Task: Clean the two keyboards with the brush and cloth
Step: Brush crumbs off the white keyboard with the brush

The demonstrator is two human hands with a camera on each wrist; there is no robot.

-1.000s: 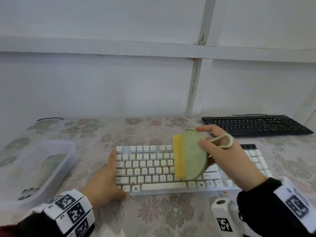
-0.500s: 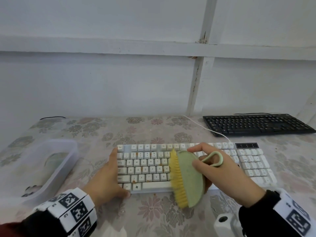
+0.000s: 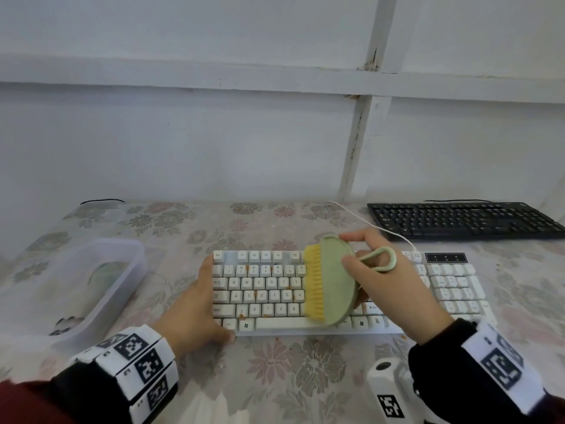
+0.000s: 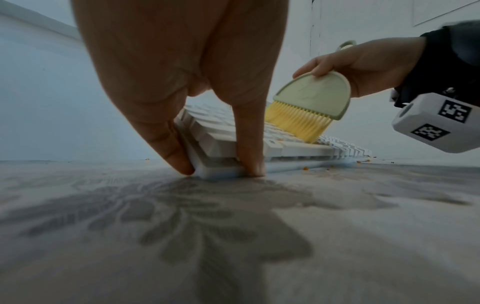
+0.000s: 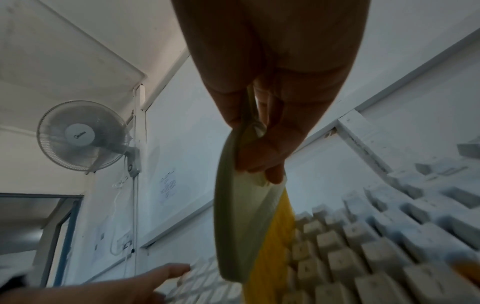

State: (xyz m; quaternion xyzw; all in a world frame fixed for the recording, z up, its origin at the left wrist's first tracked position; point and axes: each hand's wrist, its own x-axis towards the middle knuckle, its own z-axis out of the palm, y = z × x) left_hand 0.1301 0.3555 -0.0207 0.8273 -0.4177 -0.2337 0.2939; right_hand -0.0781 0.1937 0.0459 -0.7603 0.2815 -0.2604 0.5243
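Brush (image 3: 331,280) back up mid-keyboard (image 3: 260,289), pinched in right hand (image 3: 394,289) fingers (image 5: 270,156); left hand (image 3: 195,313) straight-fingered at the edge.

A table (image 3: 275,377) in a flowered cover is carrying a white keyboard (image 3: 269,289), its left end lying against the left hand's fingers (image 4: 176,152). A black keyboard (image 3: 458,220) is lying beyond the right hand's fingers (image 3: 354,237), and a clear tub (image 3: 101,304) is sitting outside the left fingers.

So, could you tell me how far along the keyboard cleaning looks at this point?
Nothing looks finished. In hand: the right hand holds the green yellow-bristled brush on the white keyboard, which the left hand steadies at its corner. Orange crumbs remain between its keys. Left: the black keyboard lies apart, with neither hand on it, and no cloth is clearly visible.
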